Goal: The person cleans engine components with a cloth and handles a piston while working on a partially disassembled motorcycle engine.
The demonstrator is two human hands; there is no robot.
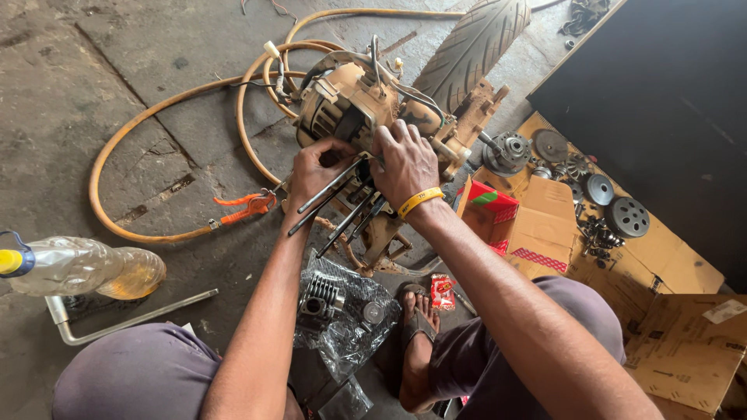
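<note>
- Both hands work at centre frame: the left hand point(315, 173) curls its fingers against the lower face of a grimy, mud-coated scooter engine block of cast metal point(354, 109), thumb and fingertips closed about the upper end of one of the long dark steel studs point(331, 204); the right hand point(405, 162), wearing a yellow rubber wristband point(419, 201), lies palm-down with fingers half spread, pressing on the block just beside the studs' roots.
- Engine block position: on the concrete floor point(78, 101), upper centre of the frame, with a ribbed black rubber tyre point(473, 47) rising behind it toward the top edge.
- Orientation: the studs run from the block toward the lower left of the frame, roughly parallel to one another; the assembly's long axis appears to run from the tyre at upper right down to the stud tips.
- Step in hand, as a judgement: the bare studs suggest the cylinder is off; a finned grey metal cylinder point(320, 295) lies on crumpled clear plastic at lower centre. The next move would call for a steady hold on the block while the studs are handled.
- Surroundings: coiled yellow air hose point(156, 128) with orange blow-gun point(247, 206) at left; clear plastic bottle of amber liquid point(85, 268) at far left; round clutch and pulley parts point(615, 206) on flattened brown cardboard point(669, 264) at right.
</note>
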